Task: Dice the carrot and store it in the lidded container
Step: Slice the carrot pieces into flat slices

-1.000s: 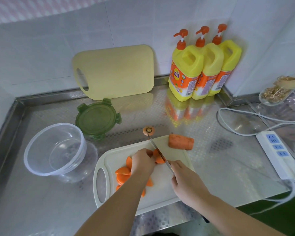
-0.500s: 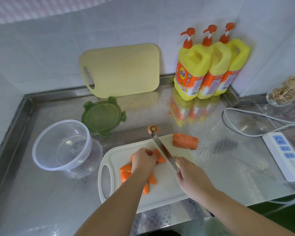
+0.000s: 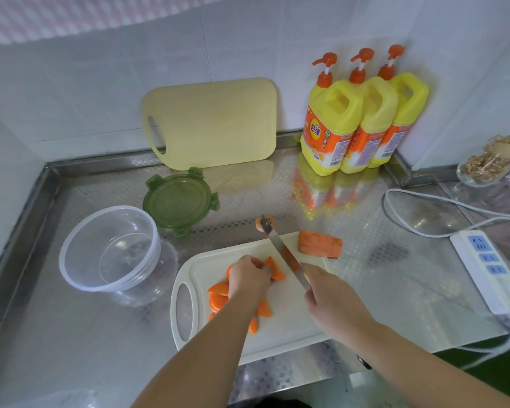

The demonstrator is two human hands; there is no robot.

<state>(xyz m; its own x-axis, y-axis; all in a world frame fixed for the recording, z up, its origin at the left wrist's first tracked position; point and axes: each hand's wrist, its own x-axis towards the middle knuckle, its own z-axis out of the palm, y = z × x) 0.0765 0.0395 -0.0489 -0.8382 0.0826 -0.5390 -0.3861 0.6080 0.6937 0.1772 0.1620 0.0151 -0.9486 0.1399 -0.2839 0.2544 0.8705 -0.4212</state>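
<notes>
My right hand [image 3: 333, 298] is curled round the handle of the knife [image 3: 280, 251]. Its blade lay against the carrot wedge [image 3: 276, 270] a second ago and now stands just to the right of it. My left hand [image 3: 248, 278] pinches that wedge down on the white cutting board [image 3: 292, 316]. Judgement: one cut is complete, but the slices are still coarse, the carrot chunk [image 3: 320, 245] at the board's far edge is uncut, and the container [image 3: 80, 278] holds nothing.

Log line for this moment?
stage: cutting | left hand holds carrot piece | right hand grips knife | clear container empty, green lid off
</notes>
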